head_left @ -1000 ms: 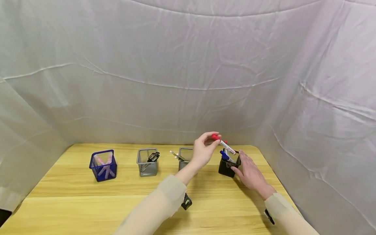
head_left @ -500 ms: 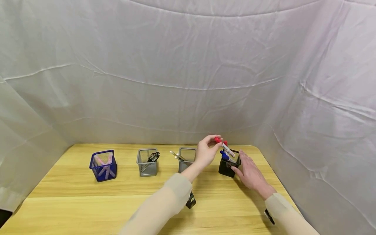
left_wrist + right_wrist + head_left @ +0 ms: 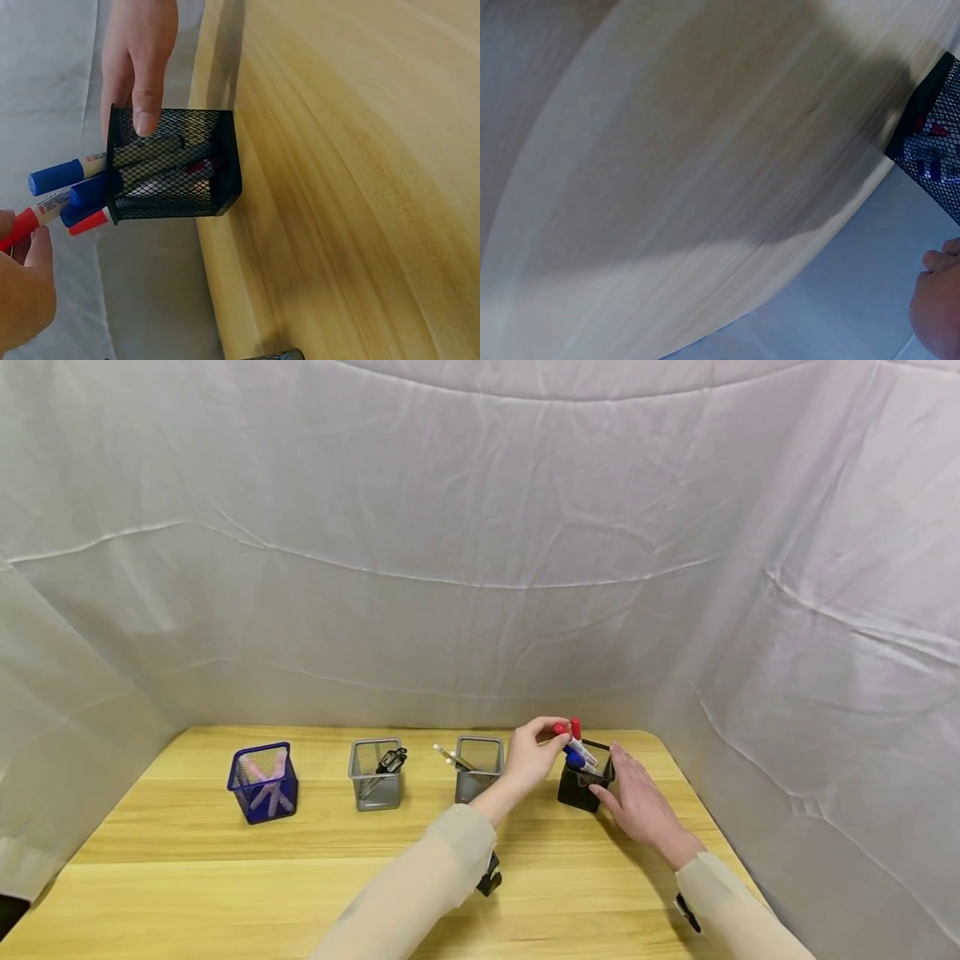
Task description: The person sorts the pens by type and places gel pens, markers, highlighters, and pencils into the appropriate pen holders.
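With my left hand (image 3: 528, 756) I pinch a red-capped whiteboard marker (image 3: 54, 204) by its cap. Its white body slants down into the black mesh pen holder (image 3: 172, 165). My right hand (image 3: 637, 797) holds that pen holder at its right side, thumb on the near mesh wall and the other fingers on another side, partly hidden. Inside the holder stand blue-capped markers (image 3: 56, 177) and another red-capped marker (image 3: 576, 728), their caps above the rim. In the right wrist view only a corner of the pen holder (image 3: 934, 150) shows, at the right edge.
Left of the hands on the wooden table (image 3: 225, 902) stand a grey mesh holder (image 3: 480, 787) with thin white-ended sticks, another grey holder (image 3: 378, 797) with black-handled scissors, and a blue holder (image 3: 264, 806) with pinkish sticks. Grey cloth (image 3: 450, 568) hangs behind and at both sides.
My left hand has moved right and down, lowering the red-capped marker deeper into the black pen holder. My right hand has stayed in place on the holder.
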The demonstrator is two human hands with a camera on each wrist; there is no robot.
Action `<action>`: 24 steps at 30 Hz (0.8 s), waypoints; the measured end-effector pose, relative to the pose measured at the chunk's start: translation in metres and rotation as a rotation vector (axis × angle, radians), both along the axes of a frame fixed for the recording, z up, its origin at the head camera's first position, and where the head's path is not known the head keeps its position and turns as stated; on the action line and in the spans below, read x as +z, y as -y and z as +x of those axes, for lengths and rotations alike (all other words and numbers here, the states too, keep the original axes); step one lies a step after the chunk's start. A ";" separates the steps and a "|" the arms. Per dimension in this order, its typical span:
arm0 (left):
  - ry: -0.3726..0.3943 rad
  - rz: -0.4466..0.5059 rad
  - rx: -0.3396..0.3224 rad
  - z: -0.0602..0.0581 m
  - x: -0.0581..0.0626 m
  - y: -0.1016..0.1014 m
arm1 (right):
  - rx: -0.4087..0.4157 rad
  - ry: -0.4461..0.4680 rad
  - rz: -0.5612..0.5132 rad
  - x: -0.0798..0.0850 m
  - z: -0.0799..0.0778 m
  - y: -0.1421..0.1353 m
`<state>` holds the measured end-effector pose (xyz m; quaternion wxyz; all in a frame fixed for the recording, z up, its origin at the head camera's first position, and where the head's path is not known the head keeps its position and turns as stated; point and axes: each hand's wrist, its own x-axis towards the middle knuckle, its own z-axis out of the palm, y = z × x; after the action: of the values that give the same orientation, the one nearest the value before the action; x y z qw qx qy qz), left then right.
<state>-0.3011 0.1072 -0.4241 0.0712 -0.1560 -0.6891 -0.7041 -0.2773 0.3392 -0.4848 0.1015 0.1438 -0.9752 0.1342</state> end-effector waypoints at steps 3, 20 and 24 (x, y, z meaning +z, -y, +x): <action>-0.006 -0.052 -0.010 -0.001 -0.004 0.000 | 0.003 -0.005 -0.002 0.000 -0.001 0.000; 0.012 -0.177 -0.040 0.000 -0.012 0.001 | 0.011 -0.024 -0.004 -0.001 -0.003 0.002; 0.020 -0.197 -0.036 0.001 -0.013 0.004 | -0.006 -0.011 -0.010 -0.001 -0.002 0.000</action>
<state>-0.2996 0.1032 -0.4370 0.0360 -0.1678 -0.7529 -0.6354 -0.2790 0.3389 -0.4858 0.1079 0.1409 -0.9744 0.1378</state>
